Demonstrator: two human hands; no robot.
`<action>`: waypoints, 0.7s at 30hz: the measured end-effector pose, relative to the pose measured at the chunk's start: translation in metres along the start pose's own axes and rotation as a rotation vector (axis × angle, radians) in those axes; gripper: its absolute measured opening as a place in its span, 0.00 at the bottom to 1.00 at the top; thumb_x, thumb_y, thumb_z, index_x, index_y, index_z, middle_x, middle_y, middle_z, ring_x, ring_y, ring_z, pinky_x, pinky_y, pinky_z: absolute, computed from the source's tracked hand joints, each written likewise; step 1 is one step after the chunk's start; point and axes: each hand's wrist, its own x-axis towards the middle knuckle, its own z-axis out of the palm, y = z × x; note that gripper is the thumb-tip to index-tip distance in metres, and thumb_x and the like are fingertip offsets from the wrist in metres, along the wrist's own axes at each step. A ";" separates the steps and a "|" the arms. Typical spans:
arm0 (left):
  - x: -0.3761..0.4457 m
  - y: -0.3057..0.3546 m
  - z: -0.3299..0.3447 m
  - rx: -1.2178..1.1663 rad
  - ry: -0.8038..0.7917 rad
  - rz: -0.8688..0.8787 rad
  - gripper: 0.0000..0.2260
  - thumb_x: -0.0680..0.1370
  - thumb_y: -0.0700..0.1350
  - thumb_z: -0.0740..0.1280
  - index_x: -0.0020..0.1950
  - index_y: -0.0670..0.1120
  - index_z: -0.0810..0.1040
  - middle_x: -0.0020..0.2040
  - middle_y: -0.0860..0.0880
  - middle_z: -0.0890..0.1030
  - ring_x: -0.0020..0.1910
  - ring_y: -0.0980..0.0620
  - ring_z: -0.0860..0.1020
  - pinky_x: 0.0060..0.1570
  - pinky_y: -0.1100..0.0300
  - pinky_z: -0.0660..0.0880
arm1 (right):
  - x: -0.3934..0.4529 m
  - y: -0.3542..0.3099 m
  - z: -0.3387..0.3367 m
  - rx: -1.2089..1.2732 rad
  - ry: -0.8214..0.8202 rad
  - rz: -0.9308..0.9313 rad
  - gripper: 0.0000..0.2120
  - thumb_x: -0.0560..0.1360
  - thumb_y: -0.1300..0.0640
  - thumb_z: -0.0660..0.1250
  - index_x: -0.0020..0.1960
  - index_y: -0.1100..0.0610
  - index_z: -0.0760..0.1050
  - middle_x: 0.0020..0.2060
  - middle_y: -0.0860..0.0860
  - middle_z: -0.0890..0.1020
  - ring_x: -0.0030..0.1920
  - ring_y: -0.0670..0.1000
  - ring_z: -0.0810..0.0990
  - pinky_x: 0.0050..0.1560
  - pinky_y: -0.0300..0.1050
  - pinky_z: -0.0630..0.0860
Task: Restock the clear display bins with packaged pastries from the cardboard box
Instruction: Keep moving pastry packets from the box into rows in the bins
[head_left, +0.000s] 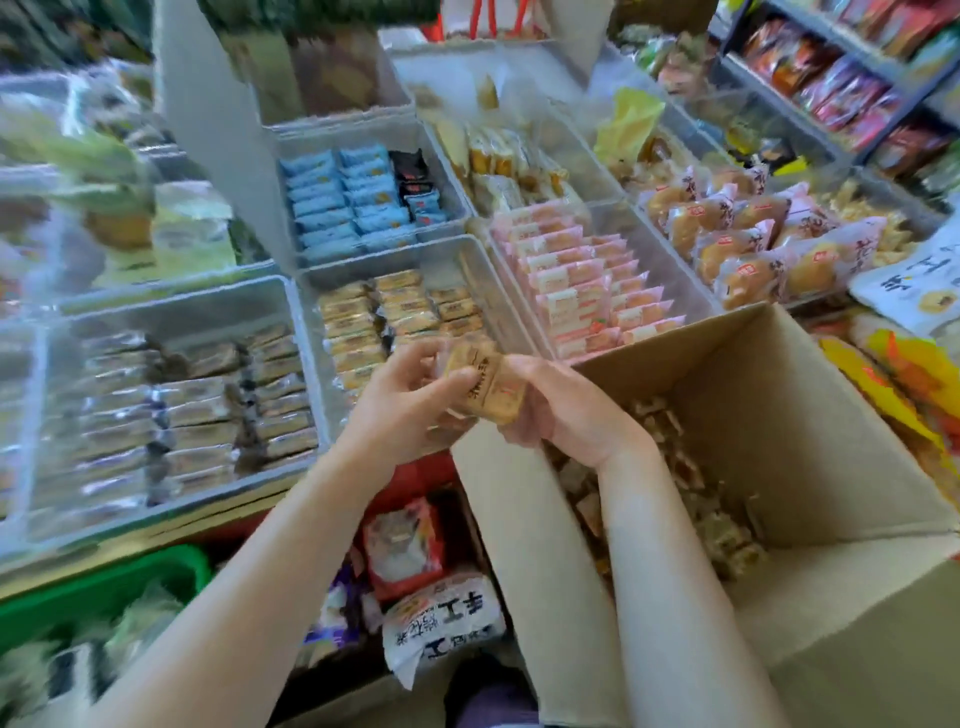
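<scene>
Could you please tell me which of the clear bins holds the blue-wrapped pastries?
The bin behind the tan-pastry bin, left of the pink-pack bin. It alone holds rows of light-blue packs, plus a few dark ones.

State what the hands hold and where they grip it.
Both the left hand and right hand hold a small stack of tan packaged pastries, gripping its opposite ends.

A dark metal shelf rack (831, 78) stands at the upper right, its tiers filled with red and orange snack bags (852, 98). A pale grey upright post (208, 130) rises at the upper left. Under the bench edge sit a green plastic crate (104, 592) and loose printed bags (441, 629). Soft, even light fills the shop; the far left is blurred.
</scene>
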 end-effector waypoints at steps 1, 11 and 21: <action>-0.009 -0.002 -0.024 -0.019 0.044 0.010 0.13 0.78 0.42 0.73 0.61 0.48 0.78 0.46 0.45 0.84 0.37 0.51 0.84 0.35 0.61 0.80 | 0.009 0.001 0.026 -0.025 0.032 0.010 0.18 0.83 0.45 0.60 0.60 0.56 0.80 0.41 0.57 0.80 0.34 0.52 0.76 0.30 0.42 0.69; -0.151 -0.058 -0.388 -0.292 0.261 -0.058 0.21 0.67 0.43 0.75 0.59 0.47 0.80 0.48 0.44 0.86 0.45 0.45 0.84 0.50 0.49 0.83 | 0.115 0.046 0.381 -0.426 -0.097 0.099 0.04 0.79 0.58 0.69 0.51 0.54 0.82 0.45 0.50 0.86 0.43 0.48 0.82 0.41 0.38 0.77; -0.154 -0.125 -0.570 -0.407 0.657 -0.333 0.18 0.85 0.48 0.60 0.73 0.44 0.71 0.67 0.43 0.76 0.62 0.46 0.75 0.66 0.51 0.72 | 0.240 0.089 0.542 -0.829 0.076 0.050 0.13 0.76 0.58 0.72 0.59 0.53 0.74 0.52 0.47 0.81 0.52 0.47 0.80 0.54 0.45 0.77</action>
